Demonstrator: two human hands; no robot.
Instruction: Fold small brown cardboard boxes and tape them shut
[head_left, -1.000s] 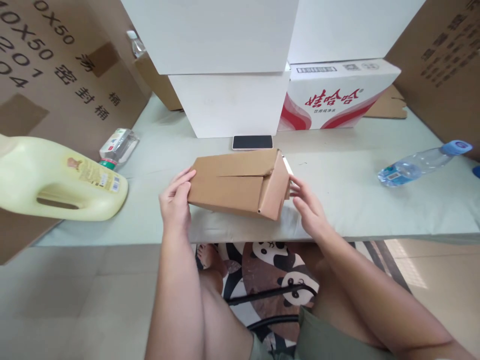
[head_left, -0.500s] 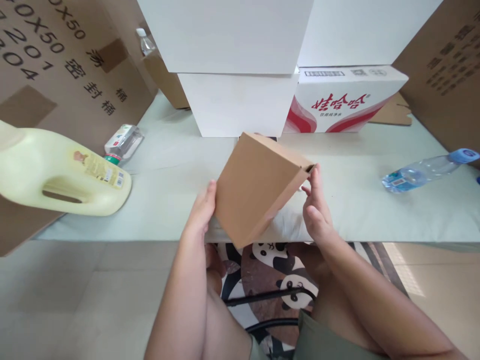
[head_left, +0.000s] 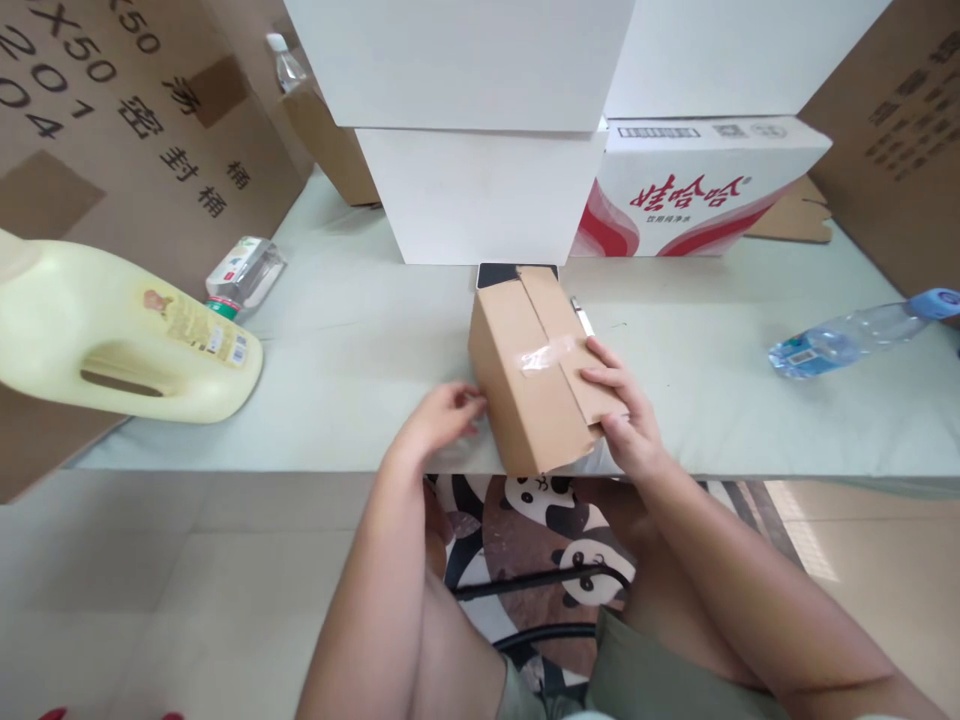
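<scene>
A small brown cardboard box (head_left: 517,400) rests on the cloth-covered table near its front edge. A strip of clear tape crosses the seam on its upper face. My right hand (head_left: 630,415) grips its right side near the front corner, thumb at the near edge and fingers over the top. At the box's left side is my left hand (head_left: 448,412), its fingers loosely bent and slightly apart, with nothing seen in them; whether a fingertip touches the cardboard I cannot tell. Behind the box, a slim white-and-grey object (head_left: 583,316) and a dark flat object (head_left: 496,274) are partly hidden.
White boxes (head_left: 480,195) are stacked at the back, beside a white carton with red print (head_left: 675,205). On the left lie a pale yellow jug (head_left: 187,350) and a clear bottle with a green cap (head_left: 247,275). A water bottle (head_left: 847,335) lies right.
The box has come down onto the table and turned, so its taped face now shows upward. My left hand has let go of its side; my right hand has closed over its right side.
</scene>
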